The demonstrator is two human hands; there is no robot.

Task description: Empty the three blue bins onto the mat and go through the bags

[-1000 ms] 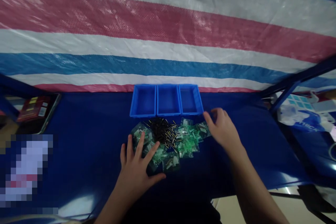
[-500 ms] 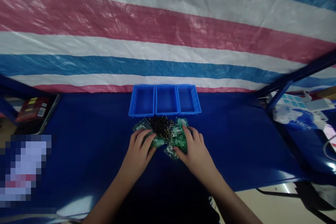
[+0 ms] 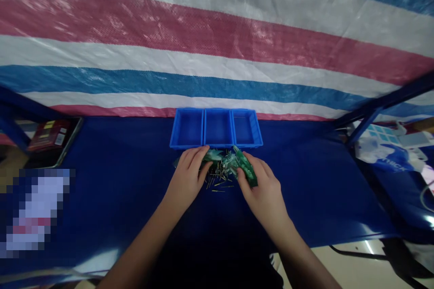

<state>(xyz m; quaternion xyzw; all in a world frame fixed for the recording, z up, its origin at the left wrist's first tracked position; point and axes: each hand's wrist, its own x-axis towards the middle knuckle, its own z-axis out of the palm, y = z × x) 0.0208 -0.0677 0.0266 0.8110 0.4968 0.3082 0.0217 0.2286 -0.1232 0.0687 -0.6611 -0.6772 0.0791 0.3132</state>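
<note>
My left hand (image 3: 190, 171) is closed round a crinkled green-tinted plastic packet (image 3: 213, 155), its fingers bent over the top. On the other side, my right hand (image 3: 261, 178) grips a second green packet (image 3: 247, 166) between thumb and fingers, tilted on edge. Clear packets with small pale parts (image 3: 230, 162) lie between the hands. Below them, thin metallic pin-like pieces (image 3: 219, 176) are spread loose on the blue table (image 3: 118, 189). Part of this pile is hidden by the packets and my fingers.
Three blue bins (image 3: 219, 127) stand side by side just beyond the pile. A striped tarp (image 3: 203, 63) hangs behind. At the left sits a red box (image 3: 50, 135) in a tray; plastic bags (image 3: 386, 149) lie at the right, past a blue frame post (image 3: 364, 124).
Both hands have lifted and shifted slightly away from me with the green packets, the right packet now tilted. Pin-like pieces have spread toward me. The view has shifted slightly.
</note>
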